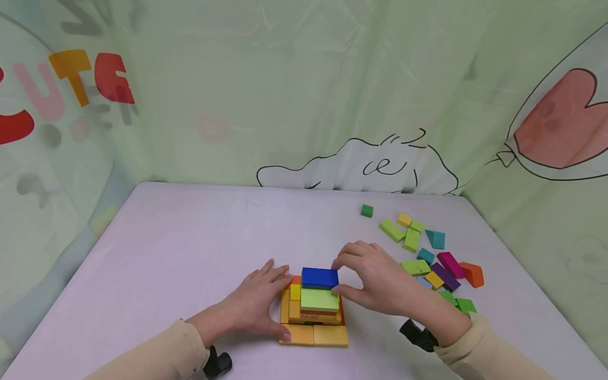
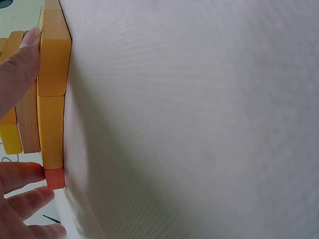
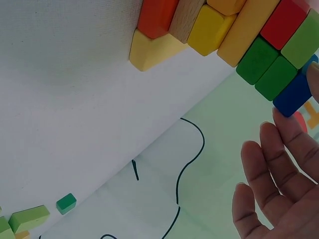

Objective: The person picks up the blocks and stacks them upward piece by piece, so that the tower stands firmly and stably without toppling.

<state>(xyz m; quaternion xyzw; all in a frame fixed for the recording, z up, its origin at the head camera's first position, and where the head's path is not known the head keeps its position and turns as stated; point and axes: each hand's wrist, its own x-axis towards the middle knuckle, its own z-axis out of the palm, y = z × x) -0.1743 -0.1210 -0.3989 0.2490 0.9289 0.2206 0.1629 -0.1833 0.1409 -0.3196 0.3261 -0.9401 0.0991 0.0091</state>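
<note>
Line up blue block (image 1: 320, 278) squarely with light green block (image 1: 320, 300) just on its near side; press lightly and avoid sideways push, likely to shift the stack (image 1: 314, 307). Locate stack between left hand (image 1: 249, 303) and right hand (image 1: 382, 277). Note right hand pinching blue block, thumb near, index far, other fingers loosely bent. Note left hand spread along stack's left flank, thumb down on yellow-orange base block (image 1: 301, 334); best to brace there.
</note>
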